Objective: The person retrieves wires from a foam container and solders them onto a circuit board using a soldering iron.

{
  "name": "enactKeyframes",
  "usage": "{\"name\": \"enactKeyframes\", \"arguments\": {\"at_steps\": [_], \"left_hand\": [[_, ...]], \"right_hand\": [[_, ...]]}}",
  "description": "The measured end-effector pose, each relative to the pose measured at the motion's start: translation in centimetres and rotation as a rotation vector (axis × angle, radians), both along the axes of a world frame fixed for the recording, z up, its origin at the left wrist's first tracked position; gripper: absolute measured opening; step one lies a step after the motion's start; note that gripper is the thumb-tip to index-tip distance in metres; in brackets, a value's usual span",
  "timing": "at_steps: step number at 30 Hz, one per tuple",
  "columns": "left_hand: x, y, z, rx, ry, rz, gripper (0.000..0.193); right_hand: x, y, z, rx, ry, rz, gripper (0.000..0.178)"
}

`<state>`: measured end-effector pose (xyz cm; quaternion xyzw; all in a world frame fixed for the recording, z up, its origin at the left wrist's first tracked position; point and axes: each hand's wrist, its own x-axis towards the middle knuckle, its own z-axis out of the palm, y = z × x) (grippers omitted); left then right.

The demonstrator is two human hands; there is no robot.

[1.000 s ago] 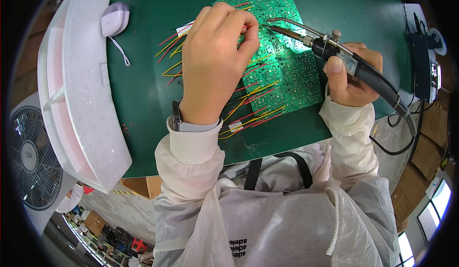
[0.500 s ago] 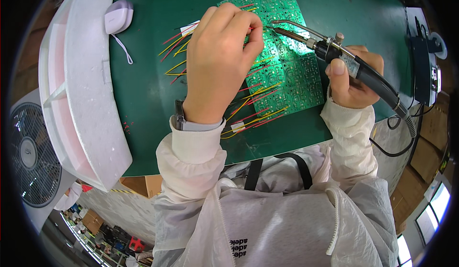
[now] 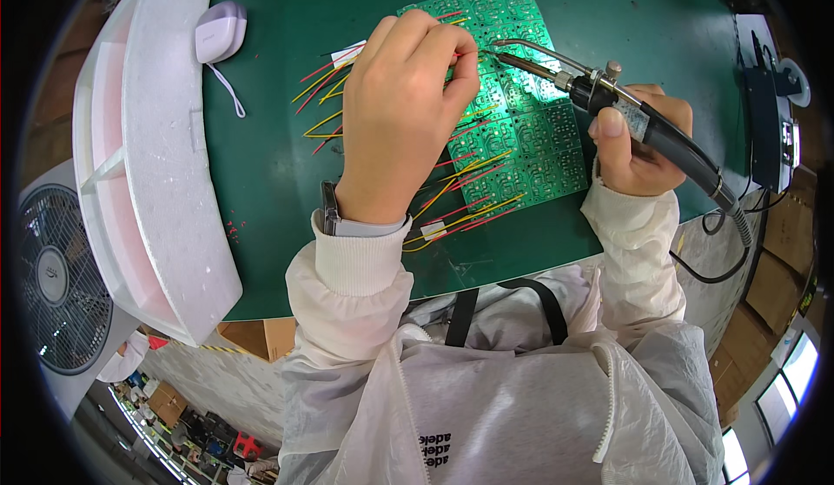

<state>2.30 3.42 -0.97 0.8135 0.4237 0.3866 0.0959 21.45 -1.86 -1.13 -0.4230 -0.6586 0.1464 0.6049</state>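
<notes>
Green circuit board (image 3: 521, 112) lies flat on our dark green mat (image 3: 278, 181), with red and yellow wires (image 3: 469, 207) fanning out from its left and lower edges. Our left hand (image 3: 404, 116) rests on the board's left part, fingers curled and pinched shut near its upper middle; what they pinch is hidden from us. Our right hand (image 3: 638, 151) is closed around a black soldering iron (image 3: 608, 103), whose metal tip reaches left over the board and ends just beside the left fingertips. A white foam tray (image 3: 148, 164) sits at far left, a small lilac device (image 3: 219, 35) near its top
</notes>
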Motion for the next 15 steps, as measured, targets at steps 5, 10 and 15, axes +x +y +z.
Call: {"name": "enactKeyframes", "arguments": {"at_steps": [5, 10, 15], "left_hand": [[0.0, 0.01, 0.08, 0.003, 0.006, 0.0, 0.012], [0.03, 0.01, 0.13, 0.001, 0.0, -0.004, 0.012], [0.02, 0.07, 0.29, 0.014, 0.029, -0.002, 0.012]], "right_hand": [[-0.06, -0.08, 0.04, -0.022, 0.012, -0.004, 0.028], [0.04, -0.04, 0.16, 0.0, 0.024, -0.011, 0.028], [0.09, 0.1, 0.19, 0.005, 0.055, -0.15, 0.02]]}}
